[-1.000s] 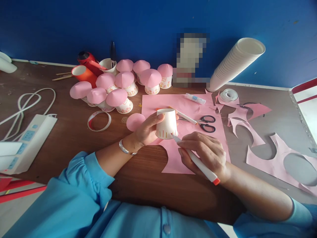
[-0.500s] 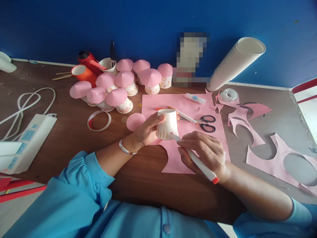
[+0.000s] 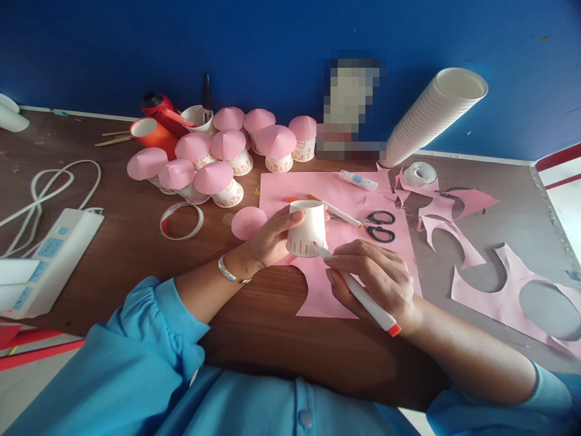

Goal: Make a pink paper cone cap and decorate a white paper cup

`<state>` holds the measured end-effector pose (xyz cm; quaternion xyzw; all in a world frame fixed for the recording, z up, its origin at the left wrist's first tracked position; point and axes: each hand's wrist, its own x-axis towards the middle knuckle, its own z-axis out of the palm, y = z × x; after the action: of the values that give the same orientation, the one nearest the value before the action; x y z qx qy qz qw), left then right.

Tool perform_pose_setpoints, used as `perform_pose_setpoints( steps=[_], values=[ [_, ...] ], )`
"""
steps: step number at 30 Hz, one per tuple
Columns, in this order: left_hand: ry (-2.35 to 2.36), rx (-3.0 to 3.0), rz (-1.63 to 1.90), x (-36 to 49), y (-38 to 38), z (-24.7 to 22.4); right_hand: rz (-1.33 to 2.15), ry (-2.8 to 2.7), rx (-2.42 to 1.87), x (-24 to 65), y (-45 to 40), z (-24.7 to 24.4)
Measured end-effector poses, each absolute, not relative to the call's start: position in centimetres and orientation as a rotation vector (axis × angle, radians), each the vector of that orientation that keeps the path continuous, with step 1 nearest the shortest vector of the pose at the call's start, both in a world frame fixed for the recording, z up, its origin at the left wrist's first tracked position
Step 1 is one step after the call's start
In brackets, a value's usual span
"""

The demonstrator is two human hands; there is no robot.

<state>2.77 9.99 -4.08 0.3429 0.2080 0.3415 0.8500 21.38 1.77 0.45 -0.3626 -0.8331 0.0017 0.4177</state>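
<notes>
A white paper cup (image 3: pixel 307 225) is gripped in my left hand (image 3: pixel 272 233), thumb on its near side and fingertips showing at its right. Short red and yellow strokes run along the cup's lower edge. My right hand (image 3: pixel 376 275) is closed around a white marker with a red end (image 3: pixel 370 303); its tip is at the strokes on the cup's lower right. Below and behind the cup lies a pink paper sheet (image 3: pixel 327 297). On that sheet are black-handled scissors (image 3: pixel 380 233), another white marker (image 3: pixel 342 213) and a glue tube (image 3: pixel 358 180).
Several cups with pink cone roofs (image 3: pixel 213 177) stand at back left, near a red hot-air tool (image 3: pixel 158 109) and an orange cup (image 3: pixel 154 136). A tall cup stack (image 3: pixel 426 121) leans at back right. Paper scraps (image 3: pixel 494 284), tape roll (image 3: pixel 181 221) and power strip (image 3: pixel 59 254) lie around.
Almost nothing differs. Both hands keep their places with the cup and the marker, apart from a very slight shift of the cup.
</notes>
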Motion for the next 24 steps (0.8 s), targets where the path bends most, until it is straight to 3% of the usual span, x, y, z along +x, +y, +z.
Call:
perform_pose_setpoints(
  steps=[24],
  values=[
    [0.431,0.751,0.724,2.86,10.00,-4.09,0.048,-2.089,-0.923,21.34,1.62,0.29]
  ],
)
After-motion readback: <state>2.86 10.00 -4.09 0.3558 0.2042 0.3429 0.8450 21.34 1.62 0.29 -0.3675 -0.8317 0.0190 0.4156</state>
